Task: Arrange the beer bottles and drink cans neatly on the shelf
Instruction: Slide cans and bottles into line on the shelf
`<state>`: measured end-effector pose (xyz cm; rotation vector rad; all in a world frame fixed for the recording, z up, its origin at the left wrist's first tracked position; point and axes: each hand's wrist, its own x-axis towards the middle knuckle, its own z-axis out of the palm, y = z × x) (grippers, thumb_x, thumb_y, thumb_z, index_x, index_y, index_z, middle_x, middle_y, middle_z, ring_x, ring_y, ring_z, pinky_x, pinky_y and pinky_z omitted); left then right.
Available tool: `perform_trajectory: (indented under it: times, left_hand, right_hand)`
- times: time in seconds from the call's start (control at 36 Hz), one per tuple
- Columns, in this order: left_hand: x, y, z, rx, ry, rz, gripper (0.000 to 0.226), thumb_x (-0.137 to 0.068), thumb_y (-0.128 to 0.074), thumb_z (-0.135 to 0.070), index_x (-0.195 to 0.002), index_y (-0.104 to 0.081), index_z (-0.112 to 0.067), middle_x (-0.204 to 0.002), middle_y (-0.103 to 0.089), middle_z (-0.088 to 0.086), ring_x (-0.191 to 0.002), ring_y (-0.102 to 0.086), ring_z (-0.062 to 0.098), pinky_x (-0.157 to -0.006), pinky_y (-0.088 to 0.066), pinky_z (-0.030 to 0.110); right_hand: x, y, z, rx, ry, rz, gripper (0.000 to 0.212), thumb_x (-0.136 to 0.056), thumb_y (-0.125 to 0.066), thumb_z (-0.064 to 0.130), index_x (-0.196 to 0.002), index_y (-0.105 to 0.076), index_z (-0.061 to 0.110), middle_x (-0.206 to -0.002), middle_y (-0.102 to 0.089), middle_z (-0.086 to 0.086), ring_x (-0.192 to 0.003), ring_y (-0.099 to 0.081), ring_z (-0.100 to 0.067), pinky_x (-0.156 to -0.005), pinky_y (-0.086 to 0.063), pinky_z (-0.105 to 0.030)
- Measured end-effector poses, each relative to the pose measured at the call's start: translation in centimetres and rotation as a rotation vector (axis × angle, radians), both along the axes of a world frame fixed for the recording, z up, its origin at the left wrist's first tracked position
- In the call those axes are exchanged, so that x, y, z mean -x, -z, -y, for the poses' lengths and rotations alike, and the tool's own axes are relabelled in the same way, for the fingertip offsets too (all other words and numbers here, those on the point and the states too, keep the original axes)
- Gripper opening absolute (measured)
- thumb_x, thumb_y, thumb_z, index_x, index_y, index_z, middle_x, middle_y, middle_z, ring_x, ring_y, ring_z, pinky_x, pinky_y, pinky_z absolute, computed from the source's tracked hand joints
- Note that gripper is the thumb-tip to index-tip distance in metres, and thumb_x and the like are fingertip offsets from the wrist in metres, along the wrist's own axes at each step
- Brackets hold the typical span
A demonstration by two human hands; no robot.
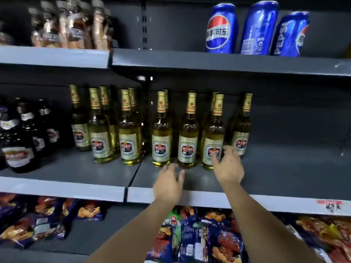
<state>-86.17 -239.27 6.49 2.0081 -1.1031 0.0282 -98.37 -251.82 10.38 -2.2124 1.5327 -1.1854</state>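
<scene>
Cans (pixel 256 28): three. Front-row beer bottles (pixel 188 130): five. Hands: two, empty.

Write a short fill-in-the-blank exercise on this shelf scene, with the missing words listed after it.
1. The blue cans stand on the ____ shelf.
2. The number of blue cans is ____.
3. The gold-capped bottles hold a ____ liquid.
4. The right hand reaches toward a bottle with its fingers ____.

Missing words: top; three; yellow; open

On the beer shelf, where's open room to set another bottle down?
Bare shelf lies right of the rightmost gold-capped bottle, and along the front edge before the bottles. Crowded: the dark bottles at left, and where both hands reach.
</scene>
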Motion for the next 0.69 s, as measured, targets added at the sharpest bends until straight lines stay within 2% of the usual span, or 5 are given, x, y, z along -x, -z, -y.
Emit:
perform_trajectory:
  times: [0.25,0.31,0.36,0.53,0.69]
  left_hand:
    - [-10.5,-0.3,-8.3,-0.043,-0.200,-0.046,0.038,-0.100,-0.044,-0.039,-0.129,-0.052,-0.017,-0.131,-0.050,0.006,-0.122,-0.047,0.026,-0.090,-0.045,0.039]
    - [-13.1,-0.6,-9.1,-0.026,-0.234,-0.068,0.037,-0.099,-0.045,-0.038,-0.129,-0.052,-0.016,-0.131,-0.051,0.006,-0.122,-0.047,0.026,-0.092,-0.045,0.040]
    - [-15.7,-0.9,-9.5,0.005,-0.272,-0.087,0.035,-0.099,-0.047,-0.036,-0.127,-0.052,-0.015,-0.129,-0.053,0.007,-0.121,-0.049,0.027,-0.093,-0.045,0.040]
    - [-22.3,-1.5,-11.2,0.021,-0.383,-0.116,0.036,-0.097,-0.051,-0.035,-0.127,-0.052,-0.016,-0.127,-0.053,0.008,-0.117,-0.053,0.028,-0.091,-0.046,0.039]
    - [-28.5,-1.9,-12.0,0.053,-0.395,-0.184,0.044,-0.093,-0.058,-0.027,-0.130,-0.046,-0.009,-0.128,-0.050,0.013,-0.116,-0.052,0.031,-0.088,-0.043,0.038]
  right_hand:
    - [-12.4,-0.5,-9.4,0.121,-0.328,-0.182,0.038,-0.096,-0.048,0.041,-0.127,-0.051,0.019,-0.121,-0.057,-0.002,-0.107,-0.057,-0.025,-0.070,-0.039,-0.030]
    - [-15.5,-0.8,-10.5,0.125,-0.408,-0.199,0.037,-0.096,-0.049,0.041,-0.127,-0.050,0.021,-0.122,-0.057,0.000,-0.106,-0.059,-0.024,-0.071,-0.043,-0.030]
    - [-18.6,-1.2,-11.3,0.121,-0.480,-0.201,0.035,-0.095,-0.049,0.042,-0.124,-0.051,0.022,-0.120,-0.058,0.001,-0.103,-0.061,-0.022,-0.073,-0.048,-0.032]
    - [-27.2,-2.3,-13.8,0.082,-0.635,-0.139,0.030,-0.094,-0.053,0.040,-0.118,-0.055,0.022,-0.109,-0.065,0.002,-0.099,-0.063,-0.023,-0.075,-0.049,-0.033]
    - [-35.5,-3.3,-16.8,0.068,-0.769,-0.109,0.027,-0.094,-0.054,0.037,-0.116,-0.056,0.022,-0.110,-0.065,0.000,-0.100,-0.062,-0.024,-0.080,-0.052,-0.038]
